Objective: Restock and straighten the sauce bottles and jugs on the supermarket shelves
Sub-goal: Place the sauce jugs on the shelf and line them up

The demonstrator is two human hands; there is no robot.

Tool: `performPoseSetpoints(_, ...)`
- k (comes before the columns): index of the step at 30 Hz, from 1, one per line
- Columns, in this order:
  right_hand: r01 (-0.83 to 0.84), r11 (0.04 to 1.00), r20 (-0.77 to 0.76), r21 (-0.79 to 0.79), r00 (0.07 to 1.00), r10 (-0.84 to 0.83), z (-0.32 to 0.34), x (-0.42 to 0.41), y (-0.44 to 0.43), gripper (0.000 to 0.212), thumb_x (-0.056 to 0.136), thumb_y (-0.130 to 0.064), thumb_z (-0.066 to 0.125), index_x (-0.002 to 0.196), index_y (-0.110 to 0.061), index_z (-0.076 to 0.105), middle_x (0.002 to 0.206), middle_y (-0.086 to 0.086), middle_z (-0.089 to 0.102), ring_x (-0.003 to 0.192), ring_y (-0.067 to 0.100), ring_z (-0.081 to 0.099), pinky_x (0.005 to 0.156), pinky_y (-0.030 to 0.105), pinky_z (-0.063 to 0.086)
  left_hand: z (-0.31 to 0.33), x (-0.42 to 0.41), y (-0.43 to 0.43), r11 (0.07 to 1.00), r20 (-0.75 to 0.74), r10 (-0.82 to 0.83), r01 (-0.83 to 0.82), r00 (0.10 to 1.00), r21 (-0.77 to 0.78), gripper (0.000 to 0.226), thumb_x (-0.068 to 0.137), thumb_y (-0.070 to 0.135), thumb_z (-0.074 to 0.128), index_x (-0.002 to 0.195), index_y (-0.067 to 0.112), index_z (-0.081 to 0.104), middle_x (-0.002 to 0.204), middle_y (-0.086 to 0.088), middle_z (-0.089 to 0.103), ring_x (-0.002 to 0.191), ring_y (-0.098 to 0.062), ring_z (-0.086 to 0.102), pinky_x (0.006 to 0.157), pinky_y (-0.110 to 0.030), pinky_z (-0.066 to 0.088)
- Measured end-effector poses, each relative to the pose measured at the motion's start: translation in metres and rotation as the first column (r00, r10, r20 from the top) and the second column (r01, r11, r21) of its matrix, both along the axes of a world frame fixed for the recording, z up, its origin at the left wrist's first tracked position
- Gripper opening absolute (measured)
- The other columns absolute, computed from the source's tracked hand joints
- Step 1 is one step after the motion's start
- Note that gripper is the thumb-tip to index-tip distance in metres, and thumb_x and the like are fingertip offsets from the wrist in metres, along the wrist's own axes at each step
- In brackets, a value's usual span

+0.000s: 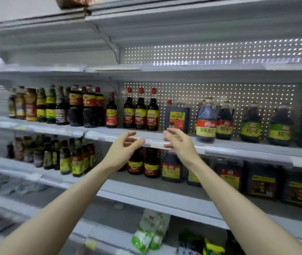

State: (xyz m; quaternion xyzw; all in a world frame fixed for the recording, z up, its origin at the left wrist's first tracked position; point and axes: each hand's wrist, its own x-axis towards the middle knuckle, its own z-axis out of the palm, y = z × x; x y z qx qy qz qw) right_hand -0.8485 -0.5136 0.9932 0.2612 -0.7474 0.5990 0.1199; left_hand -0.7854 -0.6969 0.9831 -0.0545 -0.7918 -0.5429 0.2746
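head view: white shelves (242, 146), dark sauce bottles (140, 114)

Both arms bare, raised and extended forward. Left forearm (69, 199) enters from 7 o'clock, right forearm (234, 199) from 5 o'clock, and they converge toward frame centre. Left hand (124, 148) sits at 9 o'clock of right hand (180, 144), at about the same height, with a clear gap and no contact. Palms face each other, fingertips pointing inward. Fingers on both are loosely curled and slightly spread, gripping nothing. Wrists roughly straight.
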Motion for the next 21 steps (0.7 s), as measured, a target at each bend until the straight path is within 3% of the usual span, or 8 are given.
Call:
performPoseSetpoints(3, -0.065, 0.997, -0.009, 0.035, 0.998, 0.065, 0.0, 0.015, -0.045, 0.048, 0.094, -0.045, 0.055, 0.135, -0.02, 0.051, 0.115, 0.002, 0.064, 0.1, 0.015, 0.064, 0.089, 0.034, 0.052, -0.005, 0.023, -0.042, 0.999, -0.012, 0.049, -0.049, 0.999, 0.01, 0.055, 0.09, 0.04, 0.06, 0.139, 0.018, 0.046, 0.12, 0.002, 0.059, 0.109, -0.009, 0.055, 0.084, -0.022, 0.043)
performPoseSetpoints(7, -0.124, 0.991, -0.032, 0.045, 0.992, 0.126, -0.002, 0.024, -0.109, 0.044, 0.095, -0.042, 0.055, 0.133, -0.021, 0.052, 0.107, -0.002, 0.066, 0.096, 0.012, 0.065, 0.094, 0.036, 0.051, -0.01, 0.042, -0.105, 0.995, -0.003, 0.1, -0.1, 0.995, 0.025, 0.056, 0.089, 0.045, 0.061, 0.138, 0.023, 0.047, 0.121, 0.005, 0.059, 0.114, -0.012, 0.054, 0.097, -0.033, 0.045)
performPoseSetpoints(11, -0.175, 0.983, -0.011, 0.058, 0.984, 0.176, -0.014, 0.026, -0.195, 0.047, 0.095, -0.041, 0.054, 0.136, -0.018, 0.049, 0.116, 0.002, 0.064, 0.095, 0.01, 0.064, 0.096, 0.038, 0.05, -0.023, 0.056, -0.192, 0.989, -0.01, 0.142, -0.141, 0.99, 0.046, 0.051, 0.089, 0.042, 0.062, 0.135, 0.023, 0.05, 0.118, 0.004, 0.061, 0.11, -0.011, 0.057, 0.085, -0.026, 0.047)
performPoseSetpoints(16, -0.2, 0.979, 0.046, 0.034, 0.979, 0.198, -0.037, 0.025, -0.312, 0.039, 0.096, -0.04, 0.054, 0.13, -0.019, 0.053, 0.124, 0.004, 0.061, 0.104, 0.016, 0.063, 0.077, 0.02, 0.05, -0.042, 0.057, -0.311, 0.978, 0.053, 0.199, -0.202, 0.979, 0.045, 0.049, 0.09, 0.04, 0.062, 0.134, 0.021, 0.051, 0.116, 0.0, 0.063, 0.108, -0.015, 0.059, 0.086, -0.034, 0.052)
performPoseSetpoints(21, -0.189, 0.982, 0.12, 0.021, 0.975, 0.185, -0.067, 0.016, -0.4, 0.043, 0.095, -0.041, 0.055, 0.132, -0.019, 0.052, 0.11, 0.0, 0.065, 0.094, 0.015, 0.065, 0.088, 0.032, 0.05, -0.061, 0.04, -0.398, 0.983, 0.103, 0.176, -0.181, 0.979, 0.041, 0.052, 0.087, 0.041, 0.067, 0.131, 0.019, 0.053, 0.118, -0.003, 0.062, 0.107, -0.016, 0.059, 0.086, -0.031, 0.052)
